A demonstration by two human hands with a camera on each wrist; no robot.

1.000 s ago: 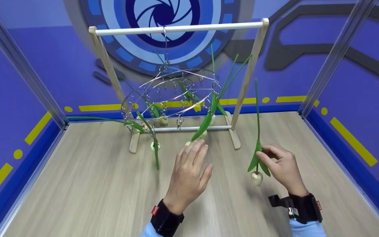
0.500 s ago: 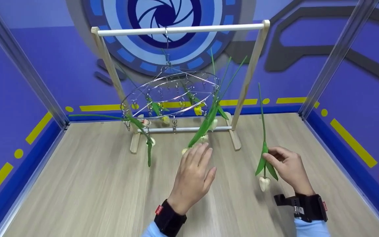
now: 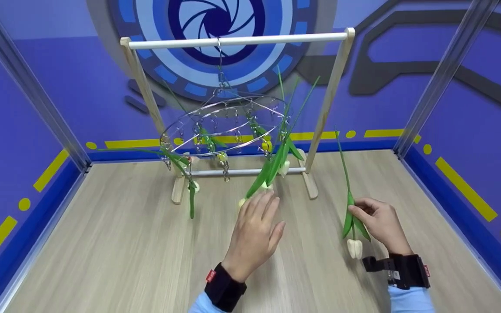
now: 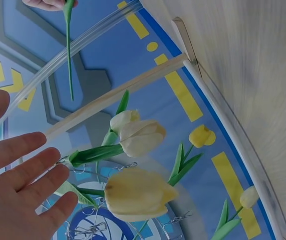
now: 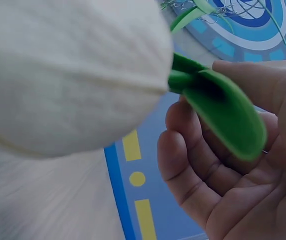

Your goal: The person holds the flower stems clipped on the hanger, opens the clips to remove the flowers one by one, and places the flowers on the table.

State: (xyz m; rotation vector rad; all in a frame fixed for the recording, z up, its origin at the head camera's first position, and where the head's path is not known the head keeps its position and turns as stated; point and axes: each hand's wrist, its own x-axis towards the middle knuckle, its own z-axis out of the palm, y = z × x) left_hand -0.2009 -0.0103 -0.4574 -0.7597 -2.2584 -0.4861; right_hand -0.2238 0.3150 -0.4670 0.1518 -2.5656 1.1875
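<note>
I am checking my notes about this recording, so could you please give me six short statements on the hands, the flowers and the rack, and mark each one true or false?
1. The right hand holds a white tulip with its bloom pointing down. True.
2. The left hand is gripping a stem. False: its fingers are extended and grip nothing.
3. The metal hanger hangs from the top bar of the wooden rack. True.
4. Every tulip on the hanger is white. False: a yellow tulip hangs there too.
5. The tulip in the right hand is clipped to the hanger. False: it is apart from it, to the right.
6. Both wrists wear black straps. True.
</note>
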